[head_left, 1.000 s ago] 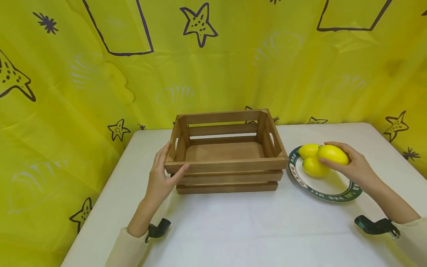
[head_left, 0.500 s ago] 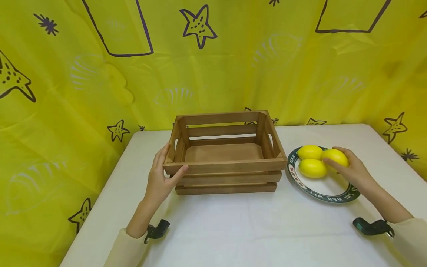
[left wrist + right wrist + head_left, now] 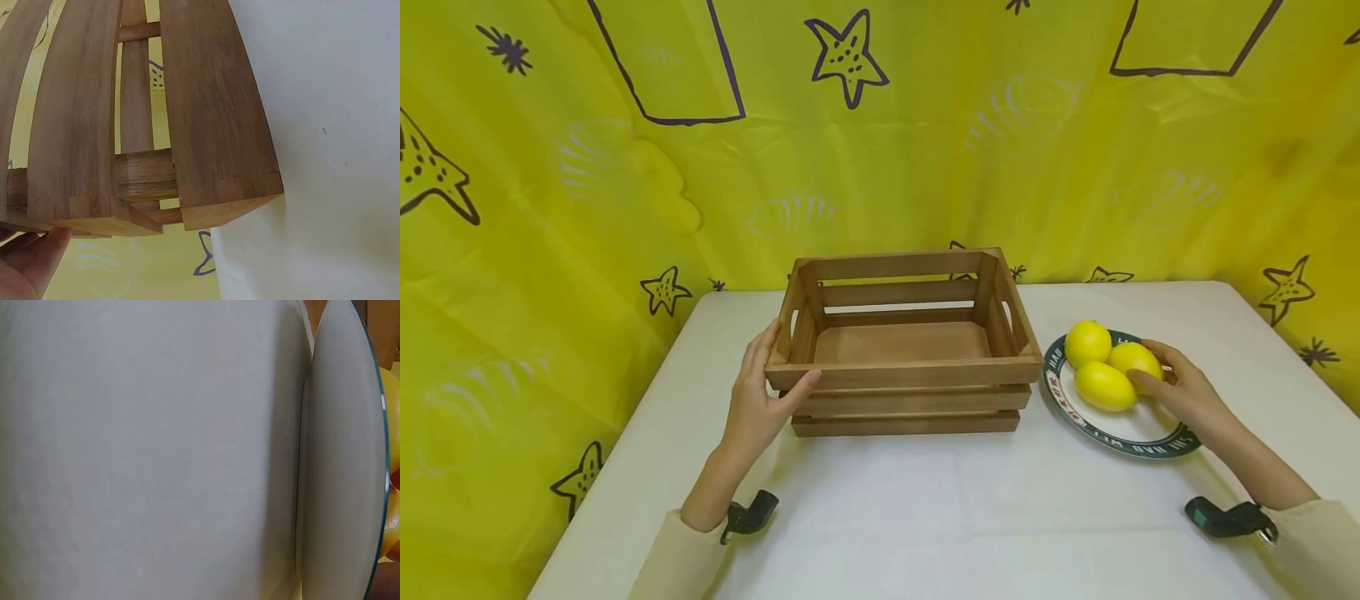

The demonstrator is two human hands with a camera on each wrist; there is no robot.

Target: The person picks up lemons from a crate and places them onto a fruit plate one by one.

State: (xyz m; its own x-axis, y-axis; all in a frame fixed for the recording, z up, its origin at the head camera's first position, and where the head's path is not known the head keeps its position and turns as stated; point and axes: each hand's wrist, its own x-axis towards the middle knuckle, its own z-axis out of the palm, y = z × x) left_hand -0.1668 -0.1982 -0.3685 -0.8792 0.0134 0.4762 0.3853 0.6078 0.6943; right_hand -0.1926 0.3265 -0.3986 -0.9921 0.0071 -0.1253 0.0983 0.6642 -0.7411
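A slatted wooden crate (image 3: 910,400) stands on the table. My left hand (image 3: 756,404) holds its near left corner, thumb on the front top slat and fingers along the left end. In the left wrist view, that hand (image 3: 31,265) shows at the lower left against the crate (image 3: 75,125). To the right, a white plate (image 3: 1142,425) with a dark green lettered rim bears three lemons. My right hand (image 3: 1191,392) has thumb and fingers about the rightmost lemon (image 3: 1137,365), which is low beside the front lemon (image 3: 1105,387) and the back lemon (image 3: 1087,343).
A white cloth (image 3: 925,517) covers the table. Behind hangs a yellow curtain (image 3: 880,183) with drawn starfish. Dark wrist mounts sit by both sleeves. In the right wrist view, the plate's pale underside (image 3: 347,456) hides most of the lemons.
My right hand has lowered its lemon from above the others to down among them and shifted slightly left. The other two lemons have shifted and turned. My left hand stays on the crate.
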